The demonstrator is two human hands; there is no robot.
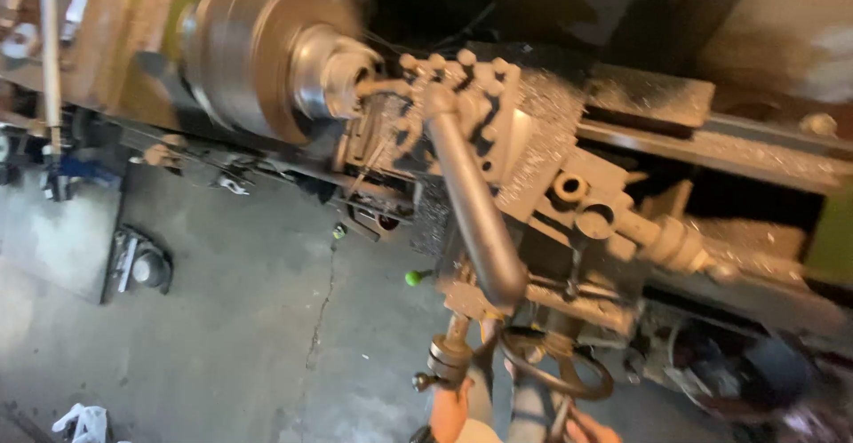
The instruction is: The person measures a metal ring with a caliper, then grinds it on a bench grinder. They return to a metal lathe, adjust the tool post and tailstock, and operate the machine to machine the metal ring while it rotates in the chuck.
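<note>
Handwheel: left hand grip beside crank, right hand below; closure indiscernible.

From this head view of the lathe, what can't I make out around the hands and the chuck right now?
- Left hand: cut off by the bottom edge beside the crank handle; grip unclear.
- Right hand: only a sliver below the handwheel; bottom edge hides the rest.
- Chuck: blurred, so its jaws are unreadable.
- Cutting point: hidden behind the tool post and its long lever.
</note>
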